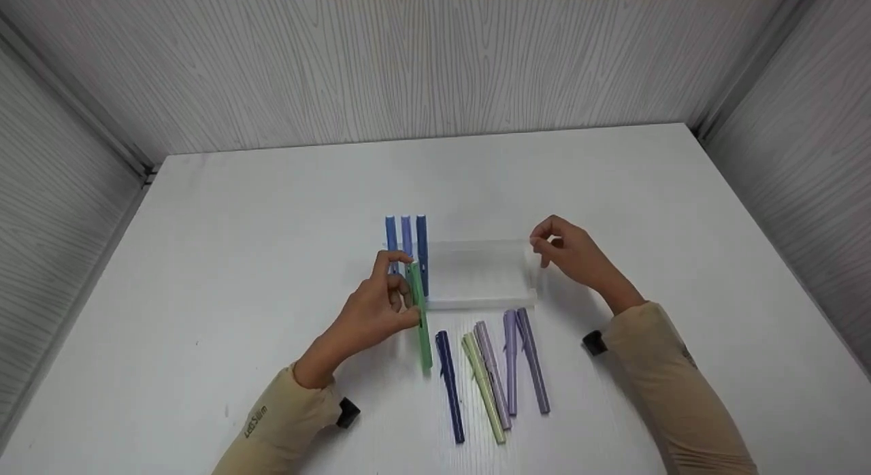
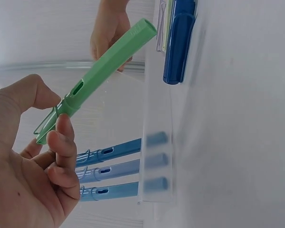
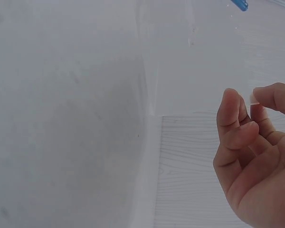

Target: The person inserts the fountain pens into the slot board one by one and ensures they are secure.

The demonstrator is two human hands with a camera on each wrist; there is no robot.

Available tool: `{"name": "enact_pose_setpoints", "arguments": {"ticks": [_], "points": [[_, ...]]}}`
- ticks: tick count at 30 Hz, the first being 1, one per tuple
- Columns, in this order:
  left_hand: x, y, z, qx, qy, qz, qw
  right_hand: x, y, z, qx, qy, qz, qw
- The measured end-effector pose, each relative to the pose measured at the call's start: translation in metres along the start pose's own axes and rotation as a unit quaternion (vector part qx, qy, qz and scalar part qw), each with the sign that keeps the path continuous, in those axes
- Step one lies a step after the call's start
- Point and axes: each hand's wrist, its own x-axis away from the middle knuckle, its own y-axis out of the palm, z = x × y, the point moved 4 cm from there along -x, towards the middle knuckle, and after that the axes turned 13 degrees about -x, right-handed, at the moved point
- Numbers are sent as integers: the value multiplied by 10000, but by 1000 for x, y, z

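My left hand (image 1: pixel 378 312) pinches a green pen (image 1: pixel 420 318) between thumb and fingers, tilted, in front of a clear pen holder (image 1: pixel 483 303). In the left wrist view the green pen (image 2: pixel 107 64) has its clip end by my fingers and its other end pointing away. Three blue-toned pens (image 1: pixel 422 257) stand side by side at the holder's left end; their lower ends show through its frosted front lip (image 2: pixel 156 156). My right hand (image 1: pixel 571 254) pinches the far right corner of the holder, whose clear panel (image 3: pixel 199 71) reaches the fingertips in the right wrist view.
On the white table (image 1: pixel 258 243), in front of the holder, lie a dark blue pen (image 1: pixel 450 386), a yellow-green pen (image 1: pixel 486 393) and several purple pens (image 1: pixel 512 366). Grey wood-grain panels (image 1: pixel 435 67) enclose the table at the back and sides.
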Motion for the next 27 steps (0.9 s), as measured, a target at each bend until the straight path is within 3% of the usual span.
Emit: {"name": "enact_pose_setpoints", "arguments": {"ticks": [4, 13, 27], "points": [[-2, -3, 3, -193, -1, 189, 9996, 1, 0, -1, 30, -5, 5, 10000], [-15, -15, 18, -1053, 500, 828, 9897, 1, -3, 0, 112, 83, 24, 9999], [-25, -15, 25, -1498, 725, 1472, 9750, 2, -1, -1, 173, 76, -4, 9998]]}}
